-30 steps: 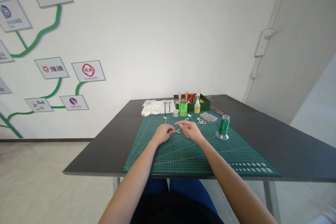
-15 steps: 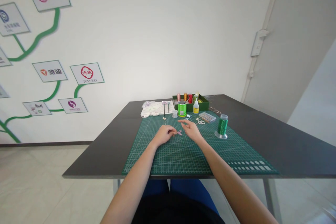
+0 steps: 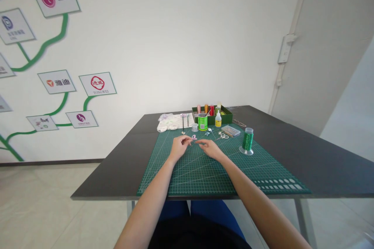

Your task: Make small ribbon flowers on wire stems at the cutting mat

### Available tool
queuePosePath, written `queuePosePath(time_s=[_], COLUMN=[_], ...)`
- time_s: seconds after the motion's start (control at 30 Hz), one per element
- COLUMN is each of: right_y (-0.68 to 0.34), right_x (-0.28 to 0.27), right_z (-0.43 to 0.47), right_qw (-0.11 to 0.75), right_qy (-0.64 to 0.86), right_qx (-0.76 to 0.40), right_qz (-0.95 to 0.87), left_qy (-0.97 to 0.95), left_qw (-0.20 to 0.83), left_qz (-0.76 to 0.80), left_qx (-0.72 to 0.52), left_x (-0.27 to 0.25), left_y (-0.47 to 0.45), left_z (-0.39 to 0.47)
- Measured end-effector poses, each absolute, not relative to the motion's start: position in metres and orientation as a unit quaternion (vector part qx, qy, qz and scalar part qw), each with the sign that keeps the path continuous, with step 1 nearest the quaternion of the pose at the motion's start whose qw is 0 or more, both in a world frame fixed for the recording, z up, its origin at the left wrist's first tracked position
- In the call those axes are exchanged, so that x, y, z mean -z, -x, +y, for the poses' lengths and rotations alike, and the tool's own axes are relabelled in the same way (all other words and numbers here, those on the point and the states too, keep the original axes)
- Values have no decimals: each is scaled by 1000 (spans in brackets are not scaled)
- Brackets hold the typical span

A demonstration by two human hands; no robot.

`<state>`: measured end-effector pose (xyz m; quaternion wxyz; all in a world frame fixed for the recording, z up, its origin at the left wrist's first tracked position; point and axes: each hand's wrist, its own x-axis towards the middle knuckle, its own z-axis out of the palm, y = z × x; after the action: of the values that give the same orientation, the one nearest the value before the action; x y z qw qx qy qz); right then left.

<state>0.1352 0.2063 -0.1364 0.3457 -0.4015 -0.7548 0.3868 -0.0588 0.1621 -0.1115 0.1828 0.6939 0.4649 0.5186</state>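
Note:
My left hand is closed in a pinch on a small pink-purple petal-like piece, which stands up just past the fingertips above the cutting mat. My right hand comes in from the other side, thumb and index finger together close to the base of that piece. Whether the right fingertips hold a thin part of it is too small to make out. Just beyond the left hand lies a small pale flower-like piece. White-handled scissors lie beyond the right hand, with small bluish pieces beside them.
A green spool of thread stands at the right. Farther back are a green can, a glue bottle, a clear case, and a green box with several thread spools. White padded material lies back left.
The pink-purple piece has moved up and left and now points upward. My right hand has come lower and closer to my left, its spread fingers now drawn together.

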Motion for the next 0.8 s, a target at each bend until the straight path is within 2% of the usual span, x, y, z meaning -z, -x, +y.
queuePosePath(time_s=[0.23, 0.63, 0.8], right_y=[-135, -138, -140], right_x=[127, 120, 116], right_z=[194, 190, 187], right_qw=[287, 285, 277], right_qy=[374, 325, 285], right_qx=[-435, -490, -518], right_qz=[-767, -757, -757], left_qy=[-661, -638, -655], left_qw=[149, 118, 86], left_qz=[496, 539, 568], left_qx=[-543, -538, -491], left_x=[111, 112, 112], left_y=[63, 66, 68], left_z=[162, 164, 162])
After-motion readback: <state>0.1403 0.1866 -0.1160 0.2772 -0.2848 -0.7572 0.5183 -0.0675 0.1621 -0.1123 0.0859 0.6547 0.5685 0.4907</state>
